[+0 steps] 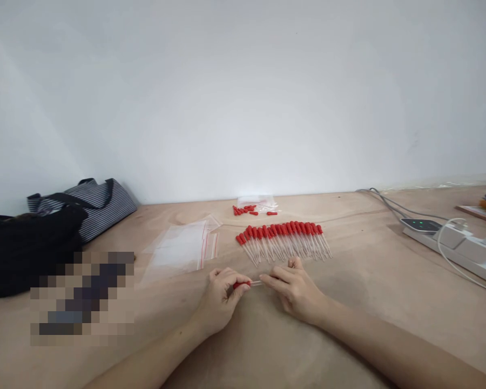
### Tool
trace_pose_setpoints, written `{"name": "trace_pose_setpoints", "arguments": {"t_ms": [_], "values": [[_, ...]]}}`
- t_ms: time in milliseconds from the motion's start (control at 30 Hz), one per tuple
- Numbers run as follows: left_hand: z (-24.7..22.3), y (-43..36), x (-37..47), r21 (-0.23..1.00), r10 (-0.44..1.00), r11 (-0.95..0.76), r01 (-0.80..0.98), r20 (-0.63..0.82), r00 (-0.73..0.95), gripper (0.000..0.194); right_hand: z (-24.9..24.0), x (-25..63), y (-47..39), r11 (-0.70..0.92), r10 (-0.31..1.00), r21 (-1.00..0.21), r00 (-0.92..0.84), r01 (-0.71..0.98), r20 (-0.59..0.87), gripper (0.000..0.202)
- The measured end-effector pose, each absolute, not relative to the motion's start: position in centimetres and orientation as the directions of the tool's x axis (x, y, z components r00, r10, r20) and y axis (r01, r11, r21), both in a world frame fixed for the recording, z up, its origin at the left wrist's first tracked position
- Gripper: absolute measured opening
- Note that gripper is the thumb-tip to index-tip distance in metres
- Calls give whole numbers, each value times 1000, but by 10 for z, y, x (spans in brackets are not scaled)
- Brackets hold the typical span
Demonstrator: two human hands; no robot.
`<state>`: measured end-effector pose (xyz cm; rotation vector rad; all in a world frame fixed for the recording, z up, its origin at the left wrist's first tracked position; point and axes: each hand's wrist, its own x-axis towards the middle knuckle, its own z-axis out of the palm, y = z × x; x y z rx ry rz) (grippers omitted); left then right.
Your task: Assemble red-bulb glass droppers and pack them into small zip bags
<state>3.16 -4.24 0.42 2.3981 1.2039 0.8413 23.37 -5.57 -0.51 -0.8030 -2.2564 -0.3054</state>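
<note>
Between its thumb and fingers, my left hand [222,298] pinches a red rubber dropper bulb [242,284]. My right hand [298,290] grips a clear dropper tube [256,283], which runs in line with the bulb; the tube's far part is hidden by the fingers. Whether the tube sits inside the bulb I cannot tell. Just beyond both hands lies a row of droppers [288,233], red bulbs pointing away and clear tips towards me. Farther back are several loose red bulbs [243,209] and some thin clear tubes [269,207] by a small plastic bag [251,200].
Flat clear zip bags [182,246] with red seal lines lie left of the droppers. A striped bag [105,210] and a black bag [32,243] stand at left. On the right are a power strip [449,246], cables and a device with green lights [421,225]. A white wall closes the back.
</note>
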Motion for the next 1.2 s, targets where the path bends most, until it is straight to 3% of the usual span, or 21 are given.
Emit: {"name": "trace_pose_setpoints", "arguments": {"t_ms": [100, 200, 500, 667, 867, 1000, 1100, 1200], "values": [[2, -43, 31, 502, 779, -627, 595, 405, 479, 16, -5, 230, -58, 761, 511, -57, -543, 647, 667, 30], [2, -45, 31, 472, 741, -671, 572, 454, 495, 16, -3, 226, -61, 721, 614, -190, -487, 666, 621, 22], [4, -47, 32, 391, 679, -729, 562, 513, 524, 14, 4, 217, -64, 609, 783, -402, -440, 684, 439, 18], [8, -49, 32, 404, 690, -722, 562, 479, 542, 15, 7, 213, -64, 567, 823, -448, -458, 691, 335, 20], [11, -48, 33, 416, 711, -703, 576, 411, 571, 15, 4, 211, -62, 570, 821, -472, -480, 673, 308, 23], [8, -43, 32, 509, 758, -650, 564, 385, 526, 13, 1, 210, -59, 542, 840, -552, -442, 634, 316, 30], [4, -39, 32, 685, 845, -531, 498, 389, 367, 23, -1, 208, -56, 487, 873, -624, -360, 611, 329, 34], [1, -38, 33, 870, 924, -363, 333, 290, 249, 27, -2, 206, -56, 448, 892, -709, -326, 545, 313, 37]]}}
